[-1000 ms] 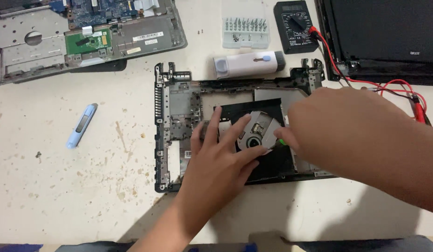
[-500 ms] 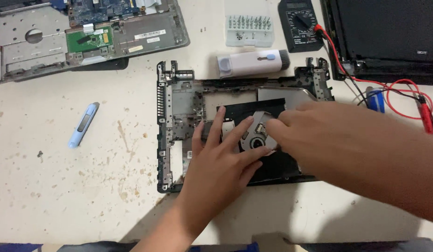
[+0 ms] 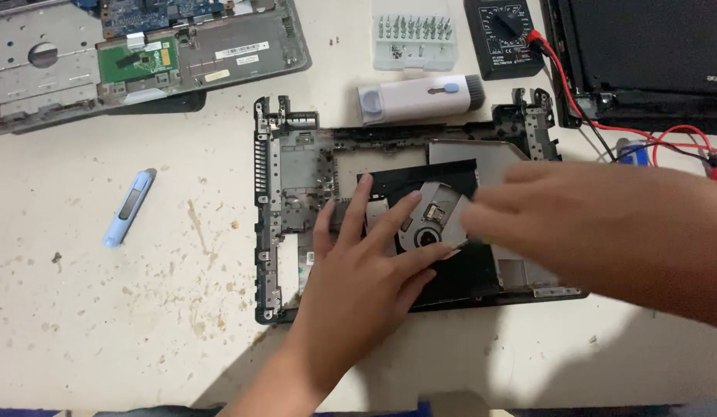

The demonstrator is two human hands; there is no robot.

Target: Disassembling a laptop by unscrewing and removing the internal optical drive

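Note:
A stripped black laptop base frame (image 3: pixel 275 193) lies on the stained white table. An optical disc drive (image 3: pixel 435 208) with its black tray and round silver hub sits inside the frame. My left hand (image 3: pixel 366 266) rests flat on the drive's left part, fingers spread, fingertips near the hub. My right hand (image 3: pixel 598 224) reaches in from the right, blurred, its fingers lying over the drive's right side beside the hub. Whether those fingers pinch anything is hidden by blur.
A laptop top cover with green circuit board (image 3: pixel 134 54) lies at back left. A white cylindrical tool (image 3: pixel 416 99), a bit set (image 3: pixel 415 38), a black multimeter (image 3: pixel 503 35) with red leads (image 3: pixel 605 123) and a dark laptop lid (image 3: pixel 644 54) line the back. A light blue tool (image 3: pixel 129 207) lies left.
My right hand has slid left across the drive and lies flatter over it. My left hand stays pressed on the drive, fingers slightly shifted.

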